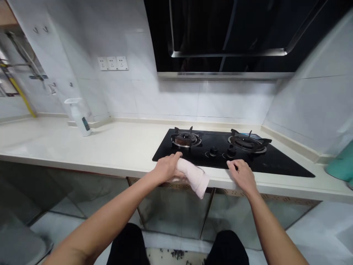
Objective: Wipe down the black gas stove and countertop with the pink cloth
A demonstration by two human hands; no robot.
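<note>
My left hand is closed around a folded pale pink cloth at the counter's front edge. The cloth's loose end hangs down over that edge, in front of the cabinet. Just behind it lies the black glass gas stove, with two burners and two knobs. My right hand rests near the stove's front rim, with no object visible in it; its thumb is apart from the bent fingers. The left burner is the nearer one to the cloth.
A white spray bottle stands on the pale counter at the left. Overhead hangs a black range hood. A teal container sits at the right end. Glass-fronted cabinets are below, with dark bits on the floor.
</note>
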